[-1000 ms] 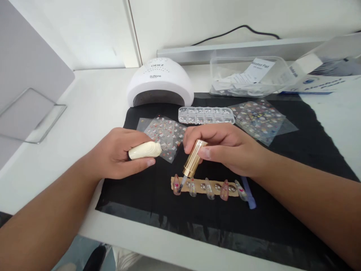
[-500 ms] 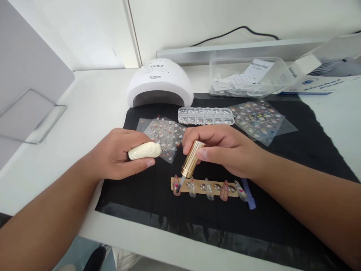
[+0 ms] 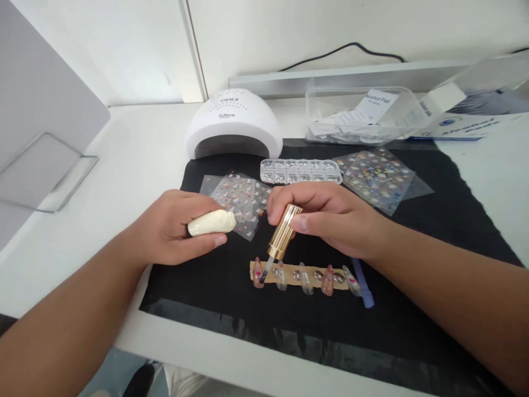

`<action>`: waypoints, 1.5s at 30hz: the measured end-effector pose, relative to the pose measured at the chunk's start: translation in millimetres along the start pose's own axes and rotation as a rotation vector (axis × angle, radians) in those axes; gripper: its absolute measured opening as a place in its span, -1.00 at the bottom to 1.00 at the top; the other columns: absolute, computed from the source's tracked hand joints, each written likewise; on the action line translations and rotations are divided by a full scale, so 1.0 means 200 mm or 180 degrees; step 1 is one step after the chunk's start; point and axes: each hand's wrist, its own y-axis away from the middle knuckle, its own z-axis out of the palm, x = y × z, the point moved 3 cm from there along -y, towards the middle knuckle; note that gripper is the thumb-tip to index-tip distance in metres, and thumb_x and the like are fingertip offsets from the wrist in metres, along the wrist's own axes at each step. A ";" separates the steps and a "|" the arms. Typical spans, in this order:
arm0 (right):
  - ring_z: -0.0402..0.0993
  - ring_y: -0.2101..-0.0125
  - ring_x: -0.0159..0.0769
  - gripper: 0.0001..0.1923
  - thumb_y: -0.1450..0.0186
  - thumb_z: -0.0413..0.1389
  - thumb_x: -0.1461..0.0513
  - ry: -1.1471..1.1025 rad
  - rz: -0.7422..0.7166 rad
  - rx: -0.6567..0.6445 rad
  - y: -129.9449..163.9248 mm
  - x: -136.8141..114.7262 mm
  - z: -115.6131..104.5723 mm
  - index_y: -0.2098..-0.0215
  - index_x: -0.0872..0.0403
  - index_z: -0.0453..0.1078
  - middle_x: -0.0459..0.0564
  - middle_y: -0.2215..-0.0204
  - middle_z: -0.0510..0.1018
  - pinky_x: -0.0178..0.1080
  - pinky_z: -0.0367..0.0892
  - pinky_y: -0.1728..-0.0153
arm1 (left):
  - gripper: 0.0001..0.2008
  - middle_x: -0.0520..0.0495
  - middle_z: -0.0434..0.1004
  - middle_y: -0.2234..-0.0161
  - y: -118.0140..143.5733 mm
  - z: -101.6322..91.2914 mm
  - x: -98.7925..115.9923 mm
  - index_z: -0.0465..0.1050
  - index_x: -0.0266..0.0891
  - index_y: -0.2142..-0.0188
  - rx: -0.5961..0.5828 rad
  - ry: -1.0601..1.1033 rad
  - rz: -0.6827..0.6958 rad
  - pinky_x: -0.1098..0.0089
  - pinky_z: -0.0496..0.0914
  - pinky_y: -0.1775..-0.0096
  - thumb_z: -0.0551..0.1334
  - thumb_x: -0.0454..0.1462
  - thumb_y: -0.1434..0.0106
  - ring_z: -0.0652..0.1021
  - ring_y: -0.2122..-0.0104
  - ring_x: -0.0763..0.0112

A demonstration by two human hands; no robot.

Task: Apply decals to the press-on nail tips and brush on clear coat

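My left hand (image 3: 177, 226) is closed around a cream nail polish bottle (image 3: 212, 223), held tilted with its clear neck pointing right. Between the thumb and fingers of my right hand (image 3: 318, 218) is a gold-capped nail polish brush (image 3: 285, 231), slanting down to the left. Its dark bristle tip sits at the right edge of the leftmost press-on nail (image 3: 258, 273), a pinkish one with a small heart; whether they touch I cannot tell. Several decorated nails stand in a row on a tan strip (image 3: 288, 278) with round metal pieces. A purple stick (image 3: 366, 292) lies at its right end.
A white nail lamp (image 3: 234, 121) stands behind the black mat (image 3: 198, 298). Sticker sheets (image 3: 242, 193) and a clear rhinestone case (image 3: 301, 171) lie beyond my hands. At the back right are a plastic tub (image 3: 363, 118) of alcohol pads and an open box (image 3: 463, 124).
The brush tip has shifted slightly right, from over the leftmost nail to its right edge. My left hand and the bottle stay nearly where they were.
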 end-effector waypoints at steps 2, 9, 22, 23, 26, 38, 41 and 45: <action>0.38 0.49 -0.37 -0.97 -0.20 0.24 0.26 0.0025 -0.0007 -0.0049 0.00 0.00 0.01 0.40 0.04 0.55 -0.09 0.51 0.52 -0.27 0.31 0.42 | -0.87 0.12 0.32 0.57 0.00 0.00 0.00 0.36 -0.22 0.34 0.0001 -0.0006 -0.0001 0.49 0.21 0.52 0.22 -0.25 -0.34 0.31 0.60 0.53; 0.33 0.53 -0.38 -0.92 -0.12 0.21 0.33 0.0073 0.0024 0.0399 -0.02 0.00 -0.02 0.50 0.04 0.52 -0.09 0.56 0.47 -0.26 0.27 0.47 | -0.88 0.11 0.34 0.56 0.00 0.00 0.00 0.36 -0.22 0.34 0.0023 -0.0016 0.0021 0.49 0.20 0.52 0.21 -0.26 -0.35 0.31 0.60 0.53; 0.36 0.51 -0.40 -0.95 -0.16 0.17 0.31 0.0255 -0.0046 0.0135 -0.02 0.00 0.01 0.42 0.09 0.48 -0.12 0.54 0.49 -0.31 0.27 0.44 | -0.88 0.12 0.34 0.57 0.00 0.00 0.01 0.37 -0.23 0.34 0.0045 -0.0005 0.0041 0.50 0.21 0.53 0.22 -0.26 -0.34 0.32 0.60 0.53; 0.37 0.51 -0.40 -0.95 -0.16 0.16 0.32 0.0265 -0.0024 0.0217 -0.02 0.00 0.01 0.43 0.08 0.48 -0.12 0.55 0.49 -0.30 0.27 0.45 | -0.88 0.12 0.34 0.57 0.00 0.00 0.01 0.38 -0.23 0.34 0.0047 -0.0012 0.0045 0.50 0.21 0.53 0.21 -0.26 -0.34 0.32 0.60 0.53; 0.36 0.53 -0.38 -0.94 -0.15 0.17 0.32 0.0224 -0.0020 0.0396 -0.02 -0.01 0.00 0.46 0.06 0.47 -0.11 0.57 0.49 -0.28 0.27 0.46 | -0.90 0.12 0.34 0.56 0.00 0.00 0.01 0.39 -0.23 0.32 0.0054 -0.0032 0.0015 0.51 0.22 0.53 0.21 -0.27 -0.34 0.32 0.60 0.53; 0.37 0.53 -0.36 -0.94 -0.14 0.19 0.30 0.0267 0.0022 0.0375 -0.02 -0.01 0.01 0.47 0.03 0.49 -0.10 0.57 0.51 -0.26 0.28 0.46 | -0.85 0.09 0.37 0.56 0.00 0.01 0.00 0.35 -0.21 0.37 -0.0024 -0.0013 -0.0011 0.49 0.23 0.52 0.21 -0.24 -0.34 0.34 0.59 0.52; 0.35 0.55 -0.37 -0.89 -0.12 0.16 0.33 0.0245 -0.0025 0.0565 -0.03 -0.01 0.00 0.51 0.02 0.49 -0.11 0.59 0.50 -0.25 0.25 0.48 | -0.84 0.10 0.36 0.56 0.00 0.01 0.00 0.35 -0.22 0.37 -0.0022 -0.0013 -0.0037 0.49 0.22 0.51 0.21 -0.24 -0.34 0.34 0.59 0.52; 0.40 0.52 -0.35 -0.90 -0.09 0.17 0.32 0.0027 -0.0070 0.0574 -0.02 -0.01 -0.01 0.52 0.02 0.52 -0.08 0.57 0.52 -0.25 0.28 0.46 | -0.88 0.11 0.34 0.56 0.00 0.00 0.00 0.37 -0.23 0.34 0.0024 0.0001 0.0011 0.49 0.21 0.52 0.21 -0.26 -0.34 0.32 0.59 0.53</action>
